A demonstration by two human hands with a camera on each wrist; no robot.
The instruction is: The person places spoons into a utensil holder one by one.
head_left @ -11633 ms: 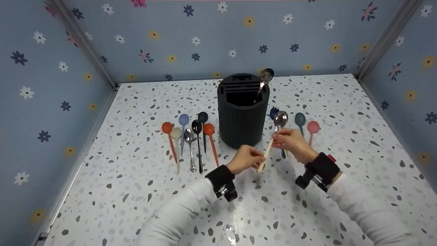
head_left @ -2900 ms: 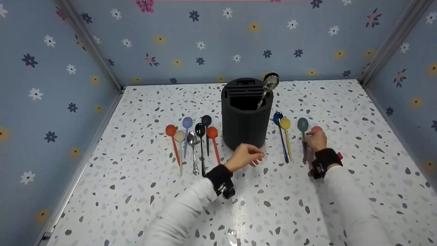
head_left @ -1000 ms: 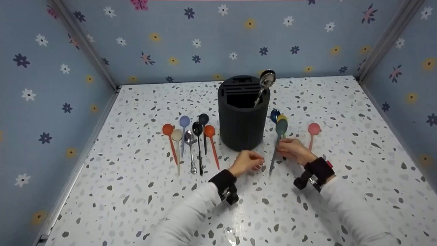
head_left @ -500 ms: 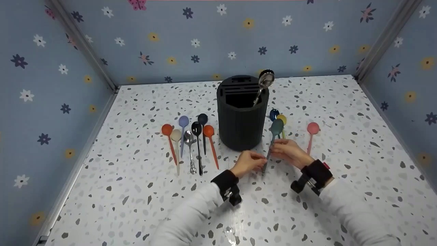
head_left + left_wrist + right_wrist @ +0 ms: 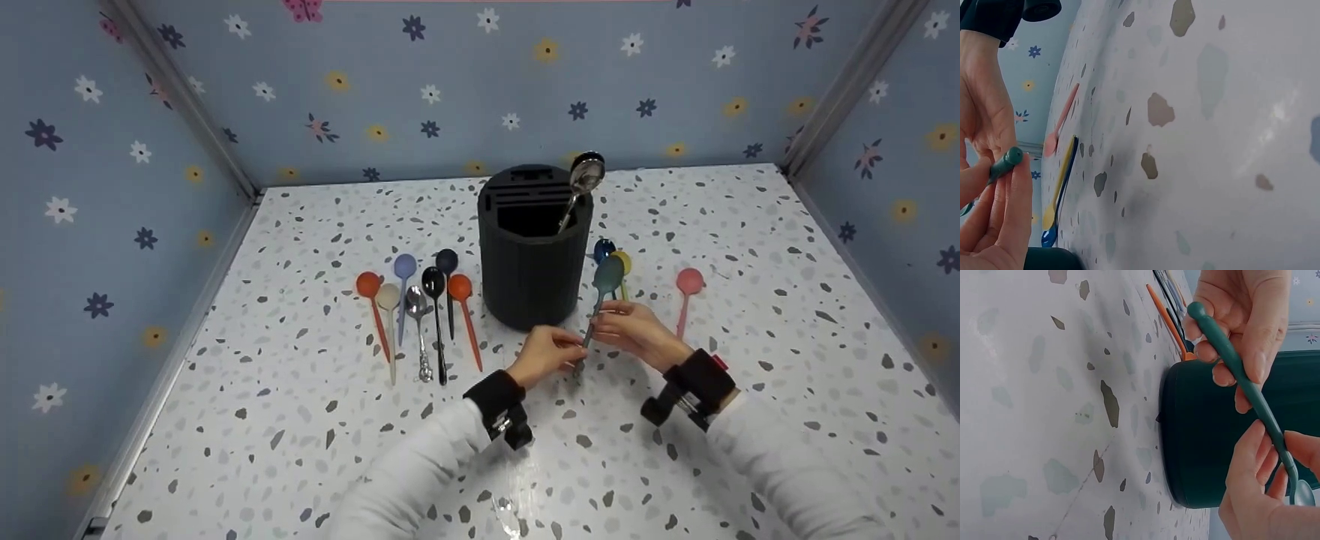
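Observation:
A dark green spoon (image 5: 608,274) is held up in front of the black utensil holder (image 5: 534,285), its bowl up and its handle slanting down to the left. My right hand (image 5: 637,330) pinches the handle below the bowl. Lower down, my left hand (image 5: 546,354) pinches the handle between thumb and fingers. In the left wrist view, the rounded handle end (image 5: 1013,156) pokes out past the left fingers. Both hands appear on the green handle (image 5: 1241,379) in the right wrist view. Behind the green spoon lie a blue spoon (image 5: 604,249) and a yellow spoon (image 5: 623,262).
Metal spoons (image 5: 587,174) lean in the holder's large opening. Left of it lie several spoons, including a red one (image 5: 368,285), a lilac one (image 5: 405,265), a black one (image 5: 433,282) and an orange one (image 5: 460,286). A pink spoon (image 5: 689,282) lies at right. Flowered panels (image 5: 480,90) enclose the speckled table.
The wooden-handled metal spoon held earlier has left my hands; metal spoons stand in the holder. My right hand has lifted the green spoon and brought it left, where my left hand has taken its handle.

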